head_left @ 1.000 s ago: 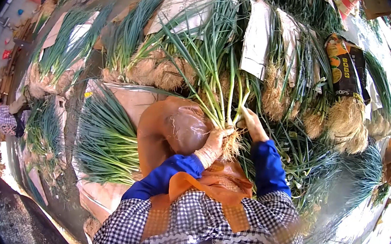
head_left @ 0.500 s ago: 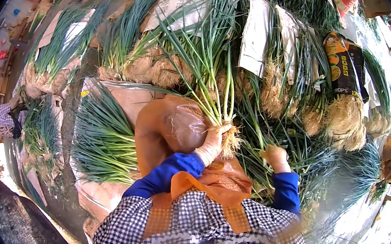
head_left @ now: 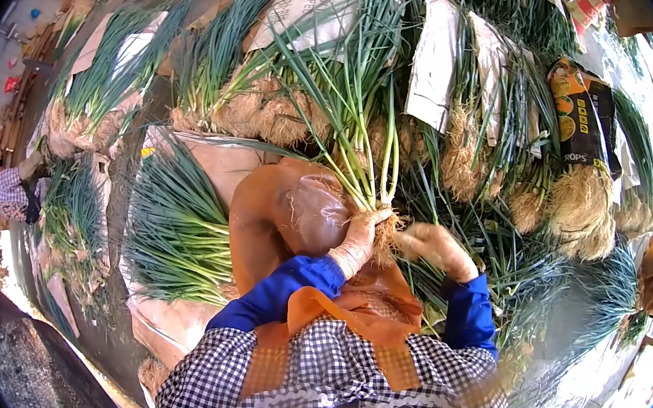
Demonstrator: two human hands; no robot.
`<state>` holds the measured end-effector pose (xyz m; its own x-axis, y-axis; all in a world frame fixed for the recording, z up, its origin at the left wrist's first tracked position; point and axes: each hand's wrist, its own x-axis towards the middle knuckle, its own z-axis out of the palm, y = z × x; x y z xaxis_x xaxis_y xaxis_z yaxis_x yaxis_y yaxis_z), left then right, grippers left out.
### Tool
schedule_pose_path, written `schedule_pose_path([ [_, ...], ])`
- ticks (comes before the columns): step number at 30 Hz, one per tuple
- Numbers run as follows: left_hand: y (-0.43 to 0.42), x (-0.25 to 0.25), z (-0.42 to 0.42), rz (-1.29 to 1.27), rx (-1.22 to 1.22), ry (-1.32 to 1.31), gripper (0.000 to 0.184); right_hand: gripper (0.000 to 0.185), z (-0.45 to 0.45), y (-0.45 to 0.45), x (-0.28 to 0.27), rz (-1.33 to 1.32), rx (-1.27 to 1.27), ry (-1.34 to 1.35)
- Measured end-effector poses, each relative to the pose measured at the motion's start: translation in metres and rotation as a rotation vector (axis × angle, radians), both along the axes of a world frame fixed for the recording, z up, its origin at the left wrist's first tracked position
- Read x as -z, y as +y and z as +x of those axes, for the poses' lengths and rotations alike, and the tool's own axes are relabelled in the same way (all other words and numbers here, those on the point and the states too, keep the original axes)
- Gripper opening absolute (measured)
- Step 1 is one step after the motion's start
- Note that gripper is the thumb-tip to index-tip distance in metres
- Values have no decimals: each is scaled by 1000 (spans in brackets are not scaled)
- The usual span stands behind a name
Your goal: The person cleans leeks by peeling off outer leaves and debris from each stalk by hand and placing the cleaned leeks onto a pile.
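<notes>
My left hand [head_left: 358, 241] is wrapped round the lower stalks of a bunch of green onions [head_left: 364, 160], just above their pale, stringy roots [head_left: 387, 239]. The long green leaves of the bunch point away from me, over my apron-covered knee [head_left: 310, 210]. Close to the right side of the roots is my right hand [head_left: 436, 249], blurred, its fingers pointing left at them; whether it grips anything cannot be made out. Loose green onions [head_left: 514, 250] lie beneath and to the right of it.
Sorted green onions [head_left: 183, 228] lie on sacking at my left. Rooted bundles [head_left: 272, 113] stretch across the ground ahead, some under white sacks [head_left: 435, 63] and a black printed bag [head_left: 582, 112]. Another person [head_left: 10, 192] is at the far left.
My right hand went from beside the stalks down to the loose onions at the right, then back left towards the roots. My left hand has kept its hold on the bunch.
</notes>
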<state>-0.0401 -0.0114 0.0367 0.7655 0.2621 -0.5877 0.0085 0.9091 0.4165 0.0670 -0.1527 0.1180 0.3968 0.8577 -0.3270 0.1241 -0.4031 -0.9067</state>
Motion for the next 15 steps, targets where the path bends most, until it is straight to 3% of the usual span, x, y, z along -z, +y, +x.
schedule_pose_path([
  [1,-2,-6,1,-28,13,84,10,23,11,-4,29,122,-3,-269],
  [2,-3,-4,2,-42,22,51,10,26,15,8,32,-137,205,-419],
  [3,-4,-2,4,-39,27,45,10,31,19,23,47,-34,370,-315],
  [5,-6,2,6,54,-45,18,11,35,27,43,60,65,399,364],
  [10,-9,17,5,221,-48,20,14,34,30,70,115,-76,324,328],
  [11,-11,19,5,272,-57,39,14,35,27,72,111,-68,267,199],
  [13,-13,25,4,319,-60,63,14,34,26,68,99,-297,-11,-721],
  [15,-14,28,5,347,-21,67,12,27,17,66,73,-244,81,-810],
])
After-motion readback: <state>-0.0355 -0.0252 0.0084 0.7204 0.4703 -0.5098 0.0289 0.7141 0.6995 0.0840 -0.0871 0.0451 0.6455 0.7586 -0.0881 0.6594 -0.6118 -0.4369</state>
